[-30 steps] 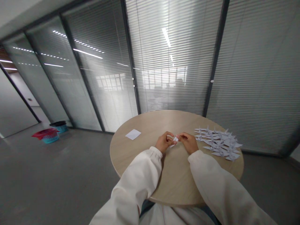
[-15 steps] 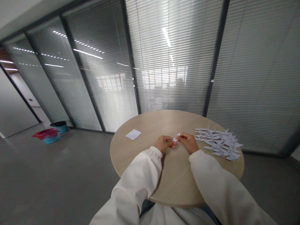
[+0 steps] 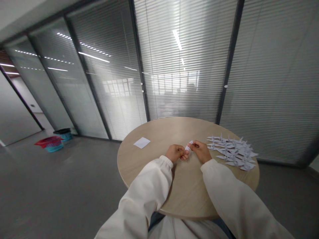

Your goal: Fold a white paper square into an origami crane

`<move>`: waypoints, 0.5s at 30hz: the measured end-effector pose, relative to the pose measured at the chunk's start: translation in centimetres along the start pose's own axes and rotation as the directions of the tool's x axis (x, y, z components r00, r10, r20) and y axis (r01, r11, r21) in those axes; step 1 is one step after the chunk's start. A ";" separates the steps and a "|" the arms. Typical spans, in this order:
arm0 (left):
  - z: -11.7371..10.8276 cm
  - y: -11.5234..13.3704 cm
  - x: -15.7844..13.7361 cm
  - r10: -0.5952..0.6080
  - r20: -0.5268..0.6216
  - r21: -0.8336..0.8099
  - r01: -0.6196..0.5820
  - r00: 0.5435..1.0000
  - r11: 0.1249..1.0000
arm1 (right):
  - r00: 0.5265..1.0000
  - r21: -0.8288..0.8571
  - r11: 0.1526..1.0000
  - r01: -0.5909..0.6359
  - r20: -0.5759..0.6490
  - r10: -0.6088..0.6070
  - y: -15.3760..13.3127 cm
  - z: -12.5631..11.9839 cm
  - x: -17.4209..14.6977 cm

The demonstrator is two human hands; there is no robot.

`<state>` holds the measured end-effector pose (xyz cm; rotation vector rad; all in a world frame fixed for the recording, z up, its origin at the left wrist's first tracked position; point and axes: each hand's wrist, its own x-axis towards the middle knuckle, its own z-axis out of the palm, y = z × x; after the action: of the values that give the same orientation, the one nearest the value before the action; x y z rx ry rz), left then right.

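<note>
Between my two hands is a small folded piece of white paper (image 3: 187, 146), held just above the round table. My left hand (image 3: 176, 153) pinches its lower left end, fingers curled closed. At the upper right end, my right hand (image 3: 200, 151) grips it between thumb and fingers. Parts of the folded paper are hidden behind my fingers. To the right of my right hand lie many folded white paper cranes (image 3: 233, 152), set close together in rows. A flat white sheet of paper (image 3: 142, 142) rests on the table to the left.
The round wooden table (image 3: 189, 196) stands close to a glass partition with blinds (image 3: 184, 96). On the floor at the left are a blue bin with a red liner (image 3: 51, 143) and another with a black liner (image 3: 64, 133).
The folded paper has tilted slightly more upright between my fingers, and my left fingers have shifted a little on it. The cranes and the flat sheet stay put.
</note>
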<state>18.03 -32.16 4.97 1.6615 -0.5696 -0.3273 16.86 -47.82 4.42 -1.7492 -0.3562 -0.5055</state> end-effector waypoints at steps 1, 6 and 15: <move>0.0 -0.2 0.1 -0.009 0.008 -0.014 0.009 1.000 1.000 | 1.000 0.005 1.000 -0.009 0.012 0.009 0.0 0.0 0.0; 0.1 -0.7 0.3 -0.007 0.025 -0.091 0.010 1.000 0.996 | 0.999 0.017 1.000 0.007 0.054 -0.008 0.0 -0.2 0.0; 0.0 -0.2 0.4 0.057 -0.011 -0.129 -0.058 0.998 0.990 | 0.985 -0.130 0.980 0.149 0.107 -0.136 1.0 0.0 0.1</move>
<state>18.41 -32.32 4.82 1.5185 -0.5782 -0.3092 17.44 -48.06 3.64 -1.8956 -0.5300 -0.5594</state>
